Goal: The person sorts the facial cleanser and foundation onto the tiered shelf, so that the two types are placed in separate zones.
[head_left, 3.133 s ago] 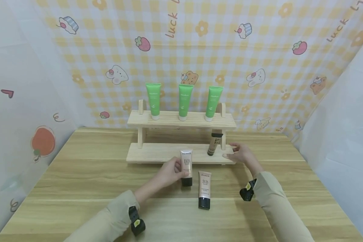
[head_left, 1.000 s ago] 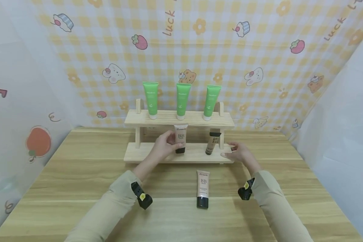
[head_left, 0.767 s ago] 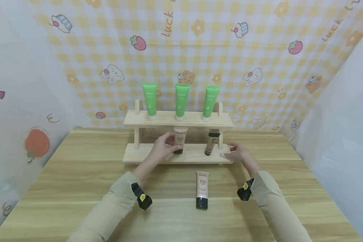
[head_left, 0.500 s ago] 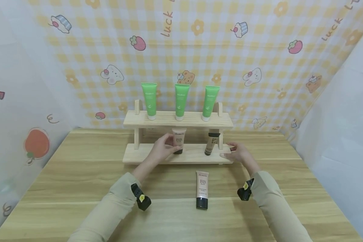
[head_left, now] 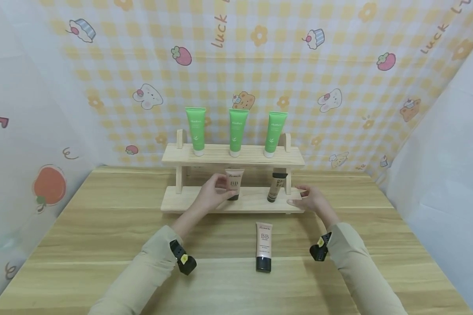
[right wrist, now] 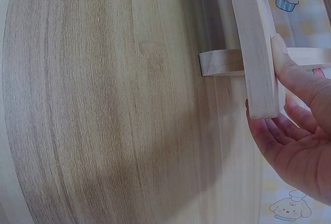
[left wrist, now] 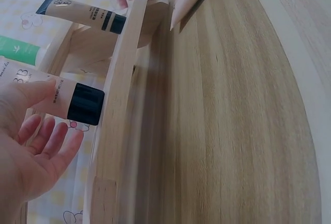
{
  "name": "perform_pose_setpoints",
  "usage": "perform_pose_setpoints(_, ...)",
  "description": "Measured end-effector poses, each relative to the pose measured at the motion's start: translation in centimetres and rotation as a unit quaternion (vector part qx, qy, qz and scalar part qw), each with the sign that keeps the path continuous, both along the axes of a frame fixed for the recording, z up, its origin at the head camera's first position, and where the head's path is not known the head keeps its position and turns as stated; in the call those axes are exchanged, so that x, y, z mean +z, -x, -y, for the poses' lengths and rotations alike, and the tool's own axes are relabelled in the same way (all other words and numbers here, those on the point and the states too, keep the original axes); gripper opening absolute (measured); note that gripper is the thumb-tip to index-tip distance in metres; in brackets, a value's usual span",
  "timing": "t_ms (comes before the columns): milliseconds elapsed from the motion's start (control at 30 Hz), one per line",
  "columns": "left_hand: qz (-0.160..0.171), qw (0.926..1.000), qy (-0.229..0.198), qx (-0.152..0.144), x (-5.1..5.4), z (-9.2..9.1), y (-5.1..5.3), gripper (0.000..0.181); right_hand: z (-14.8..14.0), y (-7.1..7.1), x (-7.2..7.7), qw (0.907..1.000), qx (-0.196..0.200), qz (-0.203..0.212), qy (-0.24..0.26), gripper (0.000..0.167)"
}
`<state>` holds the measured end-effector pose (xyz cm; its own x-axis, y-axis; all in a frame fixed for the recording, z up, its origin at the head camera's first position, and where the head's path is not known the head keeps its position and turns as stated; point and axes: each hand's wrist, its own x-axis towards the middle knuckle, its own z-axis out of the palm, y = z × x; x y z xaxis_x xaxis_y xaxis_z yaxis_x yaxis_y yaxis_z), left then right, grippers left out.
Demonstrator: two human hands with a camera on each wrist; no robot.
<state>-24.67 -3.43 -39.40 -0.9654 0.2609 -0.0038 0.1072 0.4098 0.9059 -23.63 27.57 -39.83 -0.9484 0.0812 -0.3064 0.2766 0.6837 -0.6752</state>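
My left hand (head_left: pixel 213 192) pinches a pink BB cream tube (head_left: pixel 234 178), thumb in front, at the middle of the lower shelf. The tube stands cap down, its black cap (left wrist: pixel 86 104) against the board in the left wrist view. At the right end of the wooden two-tier shelf (head_left: pixel 189 199), my right hand (head_left: pixel 313 201) holds the lower board. The right wrist view shows that thumb on top and the fingers (right wrist: pixel 274 136) curled beneath the board's end. A brown tube with a dark cap (head_left: pixel 276 188) stands between the two hands on the lower shelf.
Along the upper shelf stand three green tubes (head_left: pixel 197 131). A second BB cream tube (head_left: pixel 264 247) lies on the wooden table (head_left: pixel 102 245) in front of the shelf. Behind is a yellow checked cloth backdrop (head_left: pixel 114 57), with white sheets at both sides.
From the table in front, my left hand has carried the BB cream tube up and back onto the lower shelf. Lately the tube has barely shifted. My right hand has stayed at the shelf's end.
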Motion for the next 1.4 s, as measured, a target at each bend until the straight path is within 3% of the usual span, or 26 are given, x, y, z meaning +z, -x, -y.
perform_pose_setpoints(267,0.011,0.9997,-0.009,0.017,0.4,0.7,-0.4,0.058,0.0,0.0,0.1,1.0,-0.002,0.004,0.008,0.073)
perform_pose_setpoints(567,0.063,0.997,-0.027,0.035,0.4,1.7,-1.5,0.059,0.1,-0.2,0.1,0.9999,0.004,-0.003,0.013,0.073)
perform_pose_setpoints(867,0.082,0.9966,0.006,-0.002,0.4,1.4,-2.9,0.048,0.1,-0.1,0.0,0.9999,0.0,-0.003,0.014,0.071)
perform_pose_setpoints(1200,0.106,0.9926,0.003,-0.06,-0.3,-0.3,-4.3,0.049,0.1,-0.1,0.1,0.9999,0.002,0.001,0.01,0.072)
perform_pose_setpoints(1400,0.117,0.9908,0.0,-0.068,-0.6,-1.6,-4.7,0.049,0.1,-0.1,0.1,0.9999,0.0,0.003,0.013,0.073)
